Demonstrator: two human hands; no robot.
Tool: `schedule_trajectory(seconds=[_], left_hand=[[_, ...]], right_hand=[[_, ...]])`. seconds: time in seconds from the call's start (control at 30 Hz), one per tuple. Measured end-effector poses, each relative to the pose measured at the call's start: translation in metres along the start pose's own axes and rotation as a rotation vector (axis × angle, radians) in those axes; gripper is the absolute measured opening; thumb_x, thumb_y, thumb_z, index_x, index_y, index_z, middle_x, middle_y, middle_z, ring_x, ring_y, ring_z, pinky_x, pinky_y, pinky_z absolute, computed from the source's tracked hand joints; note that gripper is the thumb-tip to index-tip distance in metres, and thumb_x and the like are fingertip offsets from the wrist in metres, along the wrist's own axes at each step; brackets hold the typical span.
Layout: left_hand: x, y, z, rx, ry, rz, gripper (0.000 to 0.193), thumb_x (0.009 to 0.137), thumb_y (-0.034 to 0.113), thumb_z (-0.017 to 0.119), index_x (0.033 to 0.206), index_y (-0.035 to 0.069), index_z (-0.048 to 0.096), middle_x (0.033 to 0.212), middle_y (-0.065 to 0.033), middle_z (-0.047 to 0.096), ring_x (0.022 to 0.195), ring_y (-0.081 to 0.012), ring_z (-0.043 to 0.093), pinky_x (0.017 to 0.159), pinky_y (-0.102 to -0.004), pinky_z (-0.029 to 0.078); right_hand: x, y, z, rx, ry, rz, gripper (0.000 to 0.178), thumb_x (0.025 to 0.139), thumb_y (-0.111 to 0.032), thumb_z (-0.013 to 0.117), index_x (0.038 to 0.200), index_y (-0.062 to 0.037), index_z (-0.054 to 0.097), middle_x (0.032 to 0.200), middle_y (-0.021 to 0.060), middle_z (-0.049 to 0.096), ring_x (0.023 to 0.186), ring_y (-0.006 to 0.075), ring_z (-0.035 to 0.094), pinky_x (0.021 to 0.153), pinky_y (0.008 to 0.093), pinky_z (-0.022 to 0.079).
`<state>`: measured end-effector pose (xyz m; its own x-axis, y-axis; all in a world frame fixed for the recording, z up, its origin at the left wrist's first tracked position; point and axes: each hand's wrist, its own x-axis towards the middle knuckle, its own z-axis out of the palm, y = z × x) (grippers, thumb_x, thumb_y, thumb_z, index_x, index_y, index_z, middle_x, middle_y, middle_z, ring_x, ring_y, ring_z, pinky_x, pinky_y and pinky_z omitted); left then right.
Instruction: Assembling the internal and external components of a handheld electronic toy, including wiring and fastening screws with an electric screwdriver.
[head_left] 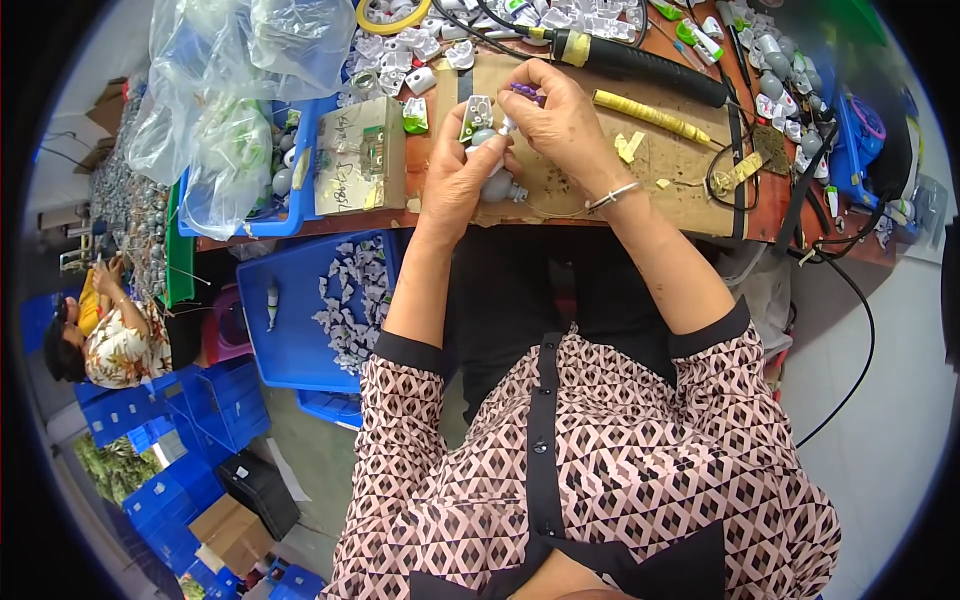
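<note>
both hands (455, 185) (562, 118) curl round grey and purple parts (498, 187) (526, 94)

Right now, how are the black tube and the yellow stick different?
The black tube is thicker; the yellow stick is thinner. The black tube looks longer, the yellow stick shorter. The black tube is mostly black with some yellow near its left end, while the yellow stick is yellow along most of its length. Both slant down toward the right.

Left hand (462, 170), right hand (562, 120), plastic parts (478, 113) held between
</note>
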<state>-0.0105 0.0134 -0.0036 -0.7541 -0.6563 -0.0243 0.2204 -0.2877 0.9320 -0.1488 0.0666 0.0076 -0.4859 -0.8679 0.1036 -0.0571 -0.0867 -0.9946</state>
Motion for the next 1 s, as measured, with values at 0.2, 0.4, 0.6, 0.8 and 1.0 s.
schedule_trajectory(seconds=[0.2, 0.4, 0.6, 0.8, 1.0], left_hand=[[0.0, 0.001, 0.002, 0.051, 0.051, 0.019, 0.034, 0.09, 0.01, 0.057, 0.119, 0.004, 0.042, 0.09, -0.0024, 0.057, 0.074, -0.0086, 0.058, 0.066, -0.0225, 0.049], [0.004, -0.002, -0.007, -0.003, 0.021, 0.022, 0.032, 0.089, 0.009, 0.056, 0.119, 0.005, 0.043, 0.091, -0.0029, 0.058, 0.074, -0.0087, 0.058, 0.066, -0.022, 0.049], [0.001, 0.003, -0.005, -0.045, -0.022, -0.006, 0.034, 0.09, 0.014, 0.057, 0.119, 0.004, 0.042, 0.091, -0.0036, 0.057, 0.076, -0.0089, 0.058, 0.07, -0.0227, 0.048], [0.0, 0.002, -0.005, 0.001, -0.054, -0.007, 0.035, 0.091, 0.018, 0.057, 0.12, 0.003, 0.043, 0.09, -0.0034, 0.057, 0.078, -0.0095, 0.058, 0.07, -0.0233, 0.047], [-0.001, 0.001, -0.013, -0.143, -0.032, -0.028, 0.039, 0.09, 0.018, 0.058, 0.122, 0.002, 0.042, 0.088, -0.0035, 0.057, 0.074, -0.0102, 0.058, 0.067, -0.0235, 0.048]], right_hand=[[-0.002, -0.01, 0.006, -0.422, 0.089, -0.366, 0.015, 0.081, -0.014, 0.063, 0.086, -0.0017, 0.058, 0.086, 0.0073, 0.055, 0.072, 0.015, 0.053, 0.064, 0.0301, 0.045], [-0.006, -0.011, 0.005, -0.252, 0.006, -0.227, 0.017, 0.082, -0.015, 0.065, 0.093, -0.0039, 0.06, 0.083, 0.0023, 0.055, 0.07, 0.0106, 0.052, 0.063, 0.0266, 0.045], [0.0, -0.011, -0.014, 0.232, -0.178, 0.068, 0.022, 0.086, -0.021, 0.065, 0.103, -0.0082, 0.059, 0.08, -0.0036, 0.054, 0.069, 0.0048, 0.048, 0.063, 0.0189, 0.041], [0.02, -0.031, -0.023, -0.028, -0.347, 0.009, 0.028, 0.087, -0.03, 0.063, 0.105, -0.0094, 0.058, 0.077, -0.0044, 0.052, 0.068, 0.0038, 0.047, 0.06, 0.0183, 0.039], [0.02, -0.05, -0.033, -0.396, -0.453, -0.306, 0.019, 0.085, -0.021, 0.059, 0.097, -0.0068, 0.059, 0.073, -0.0013, 0.051, 0.063, 0.0078, 0.043, 0.058, 0.0228, 0.036]])
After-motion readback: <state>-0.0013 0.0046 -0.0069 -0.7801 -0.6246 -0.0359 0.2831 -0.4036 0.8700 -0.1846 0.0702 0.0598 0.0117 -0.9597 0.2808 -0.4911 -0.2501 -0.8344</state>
